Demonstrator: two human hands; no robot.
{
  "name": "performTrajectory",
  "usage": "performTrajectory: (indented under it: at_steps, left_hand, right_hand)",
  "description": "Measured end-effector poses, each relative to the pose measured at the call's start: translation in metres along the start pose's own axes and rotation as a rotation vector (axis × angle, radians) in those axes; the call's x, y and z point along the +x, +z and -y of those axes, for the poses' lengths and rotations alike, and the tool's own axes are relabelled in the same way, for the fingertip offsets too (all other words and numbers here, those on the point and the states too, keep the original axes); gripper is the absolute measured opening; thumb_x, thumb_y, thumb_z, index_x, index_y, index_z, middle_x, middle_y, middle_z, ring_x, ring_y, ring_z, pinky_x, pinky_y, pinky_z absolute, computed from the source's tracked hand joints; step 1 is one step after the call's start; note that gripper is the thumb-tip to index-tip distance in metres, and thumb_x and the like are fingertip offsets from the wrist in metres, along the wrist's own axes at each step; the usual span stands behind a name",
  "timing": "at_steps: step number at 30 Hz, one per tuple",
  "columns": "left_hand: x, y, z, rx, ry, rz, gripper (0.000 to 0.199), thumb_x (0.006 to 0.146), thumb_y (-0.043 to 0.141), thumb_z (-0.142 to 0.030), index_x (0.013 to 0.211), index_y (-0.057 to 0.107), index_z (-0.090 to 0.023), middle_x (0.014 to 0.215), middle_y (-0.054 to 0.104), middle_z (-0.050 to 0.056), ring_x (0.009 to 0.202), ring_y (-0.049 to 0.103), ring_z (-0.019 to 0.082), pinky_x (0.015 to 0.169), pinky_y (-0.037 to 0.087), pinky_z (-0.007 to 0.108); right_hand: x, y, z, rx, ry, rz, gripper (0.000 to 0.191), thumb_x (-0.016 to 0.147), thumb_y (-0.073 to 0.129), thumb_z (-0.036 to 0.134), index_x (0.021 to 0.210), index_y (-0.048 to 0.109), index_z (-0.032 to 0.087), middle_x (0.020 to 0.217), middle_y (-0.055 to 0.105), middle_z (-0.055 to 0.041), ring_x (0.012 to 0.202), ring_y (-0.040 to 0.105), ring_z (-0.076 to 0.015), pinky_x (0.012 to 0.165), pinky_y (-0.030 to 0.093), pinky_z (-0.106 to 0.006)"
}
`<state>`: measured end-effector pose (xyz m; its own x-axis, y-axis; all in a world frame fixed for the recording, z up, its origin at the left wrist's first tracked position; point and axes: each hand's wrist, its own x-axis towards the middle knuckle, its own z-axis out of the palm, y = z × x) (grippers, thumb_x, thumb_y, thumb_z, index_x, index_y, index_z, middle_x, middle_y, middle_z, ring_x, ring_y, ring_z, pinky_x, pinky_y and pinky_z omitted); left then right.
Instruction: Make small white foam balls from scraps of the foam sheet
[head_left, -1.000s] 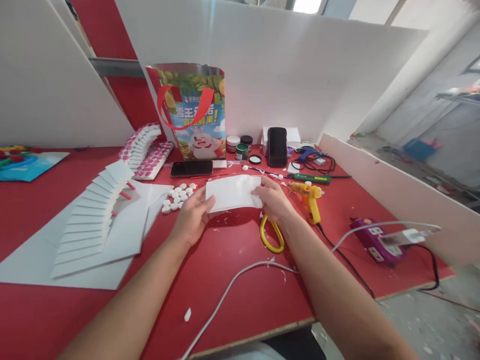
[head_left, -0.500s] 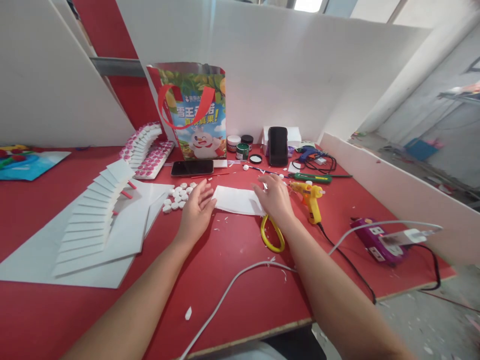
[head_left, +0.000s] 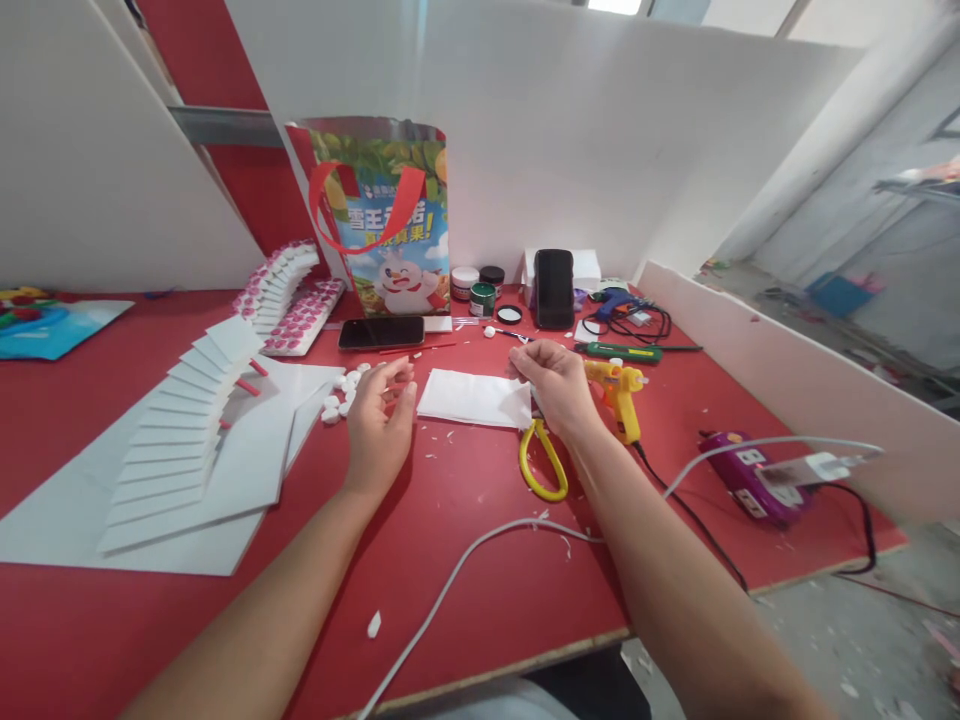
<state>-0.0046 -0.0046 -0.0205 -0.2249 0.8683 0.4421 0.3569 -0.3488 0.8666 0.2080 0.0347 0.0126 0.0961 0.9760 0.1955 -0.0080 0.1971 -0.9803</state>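
A folded white paper sheet [head_left: 474, 398] lies flat in the middle of the red table. To its left, beside a cluster of small white pieces [head_left: 331, 407], is my left hand [head_left: 380, 425]; its fingers are loosely curved, the thumb stands apart, and nothing is in it. My right hand [head_left: 559, 390] is at the sheet's upper right corner, fingertips and thumb drawn together. Anything between those fingertips is too small to make out. Under my right wrist are scissors with yellow handles [head_left: 556, 490], their blades mostly hidden. Right of this hand lies a yellow glue gun [head_left: 621, 395].
Stacked white foam strips [head_left: 161, 440] rest on white boards at left. Behind stand a printed bag [head_left: 397, 240], paint jars [head_left: 482, 298] and an upright black phone [head_left: 554, 288]; another phone [head_left: 381, 333] lies flat. A white cable [head_left: 459, 585] crosses the front; a purple power block [head_left: 750, 480] sits right.
My left hand has drawn back left, away from the paper. My right hand's fingers have come together near the paper's corner. The camera view has shifted slightly.
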Motion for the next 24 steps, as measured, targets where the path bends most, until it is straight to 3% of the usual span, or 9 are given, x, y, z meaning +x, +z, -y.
performTrajectory:
  at_steps: [5, 9, 12, 16, 19, 22, 24]
  left_hand:
    - [0.0, 0.001, 0.002, -0.019, -0.014, -0.016, 0.033, 0.09, 0.057, -0.035, 0.118, 0.062, -0.019, 0.117, 0.063, 0.01, 0.107, 0.064, 0.02, 0.095, 0.052, 0.035]
    - [0.001, 0.001, 0.0, -0.032, -0.043, -0.021, 0.032, 0.089, 0.057, -0.034, 0.117, 0.063, -0.019, 0.117, 0.064, 0.01, 0.104, 0.065, 0.02, 0.094, 0.053, 0.034]
    - [0.001, 0.002, 0.0, -0.033, -0.047, -0.022, 0.031, 0.089, 0.057, -0.033, 0.116, 0.063, -0.018, 0.116, 0.064, 0.01, 0.103, 0.065, 0.019, 0.093, 0.053, 0.034]
    - [0.001, 0.002, 0.0, -0.047, -0.047, -0.023, 0.032, 0.089, 0.058, -0.033, 0.116, 0.063, -0.018, 0.118, 0.065, 0.01, 0.105, 0.065, 0.02, 0.094, 0.052, 0.035]
    - [0.001, 0.002, 0.0, -0.05, -0.055, -0.035, 0.031, 0.088, 0.058, -0.033, 0.115, 0.063, -0.018, 0.118, 0.065, 0.01, 0.104, 0.065, 0.02, 0.094, 0.052, 0.035]
    - [0.001, 0.002, 0.0, -0.055, -0.061, -0.038, 0.031, 0.088, 0.059, -0.032, 0.115, 0.063, -0.018, 0.117, 0.065, 0.01, 0.104, 0.065, 0.02, 0.093, 0.052, 0.035]
    - [0.001, 0.002, 0.0, -0.061, -0.067, -0.045, 0.031, 0.087, 0.06, -0.032, 0.114, 0.064, -0.018, 0.117, 0.065, 0.01, 0.104, 0.064, 0.02, 0.094, 0.052, 0.035]
  right_hand:
    - [-0.005, 0.004, 0.009, 0.046, 0.008, 0.061, 0.025, 0.073, 0.073, 0.04, 0.066, 0.061, 0.019, 0.06, 0.06, 0.0007, 0.059, 0.051, -0.0115, 0.062, 0.041, -0.027]
    - [-0.006, 0.006, 0.013, 0.211, -0.027, -0.037, 0.04, 0.074, 0.072, 0.035, 0.054, 0.04, 0.021, 0.05, 0.036, 0.0069, 0.049, 0.034, -0.0076, 0.052, 0.032, -0.025]
    - [-0.006, 0.006, 0.013, 0.292, -0.004, -0.075, 0.052, 0.074, 0.074, 0.036, 0.049, 0.03, 0.022, 0.044, 0.027, 0.0086, 0.043, 0.023, -0.0062, 0.046, 0.023, -0.025]
    - [-0.008, 0.005, 0.014, 0.244, -0.047, -0.046, 0.049, 0.077, 0.073, 0.036, 0.048, 0.036, 0.022, 0.044, 0.035, 0.006, 0.046, 0.036, -0.0084, 0.051, 0.033, -0.026]
    - [-0.013, 0.007, 0.018, 0.21, -0.052, 0.084, 0.031, 0.073, 0.076, 0.034, 0.06, 0.052, 0.021, 0.057, 0.05, 0.0039, 0.057, 0.046, -0.0095, 0.059, 0.04, -0.026]
    - [-0.016, 0.01, 0.021, 0.228, -0.029, 0.214, 0.025, 0.069, 0.079, 0.035, 0.083, 0.062, 0.022, 0.067, 0.059, 0.0045, 0.056, 0.05, -0.0091, 0.056, 0.04, -0.025]
    - [-0.017, 0.012, 0.021, 0.172, 0.004, 0.224, 0.027, 0.071, 0.078, 0.04, 0.08, 0.062, 0.02, 0.058, 0.058, 0.0052, 0.046, 0.047, -0.0087, 0.05, 0.037, -0.024]
